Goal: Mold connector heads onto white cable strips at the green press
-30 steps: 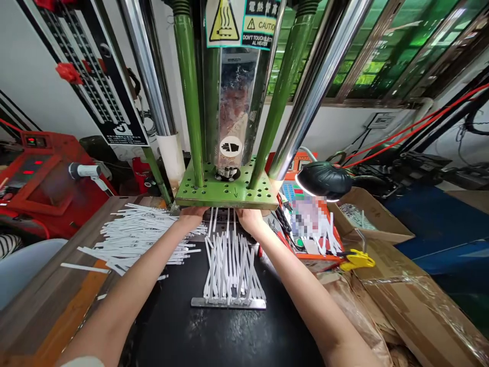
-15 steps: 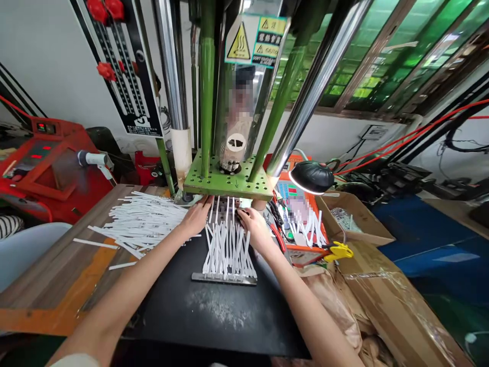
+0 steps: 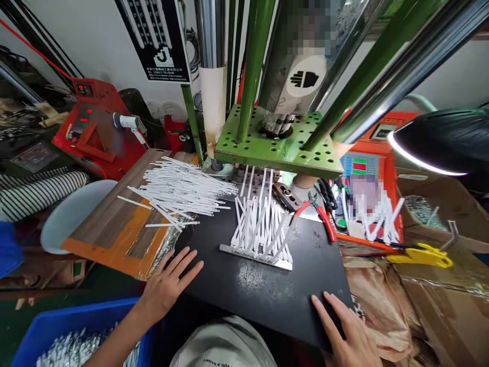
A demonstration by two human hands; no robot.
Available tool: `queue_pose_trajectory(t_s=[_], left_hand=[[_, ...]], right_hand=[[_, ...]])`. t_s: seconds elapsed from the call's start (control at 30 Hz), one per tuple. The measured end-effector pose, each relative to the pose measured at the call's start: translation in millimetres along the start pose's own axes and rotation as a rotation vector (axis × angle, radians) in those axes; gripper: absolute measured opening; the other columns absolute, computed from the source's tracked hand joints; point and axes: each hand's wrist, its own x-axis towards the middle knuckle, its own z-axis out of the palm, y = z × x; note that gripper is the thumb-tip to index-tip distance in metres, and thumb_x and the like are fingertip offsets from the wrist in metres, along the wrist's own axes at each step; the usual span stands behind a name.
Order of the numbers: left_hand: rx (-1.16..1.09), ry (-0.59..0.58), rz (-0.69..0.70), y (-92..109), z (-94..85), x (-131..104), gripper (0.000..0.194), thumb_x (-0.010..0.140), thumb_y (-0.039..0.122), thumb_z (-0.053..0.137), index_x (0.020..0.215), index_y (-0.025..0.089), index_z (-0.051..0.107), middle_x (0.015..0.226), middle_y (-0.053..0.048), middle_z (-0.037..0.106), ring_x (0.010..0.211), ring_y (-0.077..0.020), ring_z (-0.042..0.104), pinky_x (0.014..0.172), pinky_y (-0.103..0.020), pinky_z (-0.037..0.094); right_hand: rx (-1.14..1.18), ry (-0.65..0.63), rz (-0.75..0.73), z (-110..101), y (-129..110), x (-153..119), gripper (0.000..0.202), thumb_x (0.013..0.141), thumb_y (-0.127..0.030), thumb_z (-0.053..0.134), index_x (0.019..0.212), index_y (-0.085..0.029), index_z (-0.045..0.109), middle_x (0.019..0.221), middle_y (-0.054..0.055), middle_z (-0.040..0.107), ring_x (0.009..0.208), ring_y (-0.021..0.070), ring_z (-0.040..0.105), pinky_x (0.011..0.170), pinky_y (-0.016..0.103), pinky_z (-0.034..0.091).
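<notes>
My left hand (image 3: 168, 285), fingers spread, is at the left front edge of the black work surface (image 3: 206, 275) and holds nothing. Fingers stretched out, my right hand (image 3: 346, 331) is at the right front edge of that surface, also holding nothing. Between and beyond the hands, a thin metal bar (image 3: 255, 256) lies with a bundle of white strips (image 3: 260, 224) fanned out behind it. Several strips reach back under the green perforated plate (image 3: 275, 158) of the press. Beside the bundle are a dark metal block (image 3: 287, 197) and red-handled pliers (image 3: 326, 224).
A heap of white strips (image 3: 183, 186) covers the cardboard-topped table at left. A blue bin (image 3: 91, 308) with small white parts stands lower left. On the right are a black lamp (image 3: 431, 142), an orange control box (image 3: 395, 183), yellow-handled cutters (image 3: 424, 255) and cardboard boxes (image 3: 451, 306).
Both hands have drawn back from under the press plate to the front edge of the work surface. My view has tilted down and shifted left.
</notes>
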Motion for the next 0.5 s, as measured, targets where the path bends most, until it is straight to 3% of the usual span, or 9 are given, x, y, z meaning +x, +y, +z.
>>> queue_pose_trajectory(t_s=[0.5], left_hand=[[0.035, -0.066, 0.042, -3, 7.4, -7, 0.072, 0.085, -0.005, 0.038, 0.151, 0.022, 0.034, 0.151, -0.013, 0.042, 0.138, -0.0270, 0.043, 0.118, -0.047, 0.023]], right_hand=[[0.064, -0.097, 0.125, -11, -14, 7, 0.093, 0.076, -0.002, 0.046, 0.157, -0.034, 0.014, 0.144, 0.013, 0.043, 0.130, 0.0348, 0.046, 0.107, 0.056, 0.039]])
